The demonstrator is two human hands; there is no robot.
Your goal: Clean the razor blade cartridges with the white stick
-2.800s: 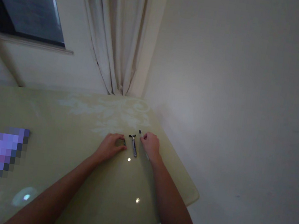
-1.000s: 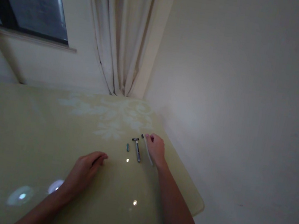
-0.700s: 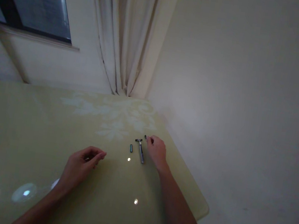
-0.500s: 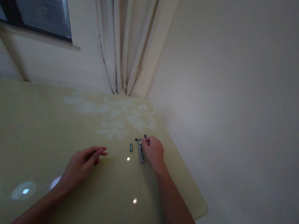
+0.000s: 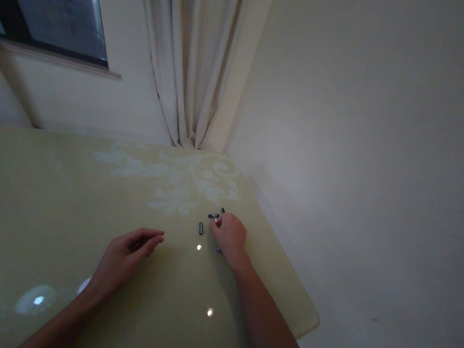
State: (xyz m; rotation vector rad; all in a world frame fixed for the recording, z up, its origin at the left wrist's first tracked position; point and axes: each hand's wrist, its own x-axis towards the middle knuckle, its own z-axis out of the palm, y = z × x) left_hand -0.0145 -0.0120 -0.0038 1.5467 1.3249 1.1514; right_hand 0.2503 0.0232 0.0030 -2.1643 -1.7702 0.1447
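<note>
My right grip (image 5: 229, 236) partly hides the razor (image 5: 213, 216), its hold unclear, near a small dark cylinder (image 5: 200, 228); my left grip (image 5: 128, 250), empty, curls loosely, well apart.

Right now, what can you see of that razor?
The razor appears to lie on the table, T-shaped, its narrow dark head towards the far edge. A bit of silvery, metal-looking neck shows; the right grip hides most of the handle, leaving a greyish end visible. Fingers seem to touch the neck, though whether they pinch it is unclear.
</note>
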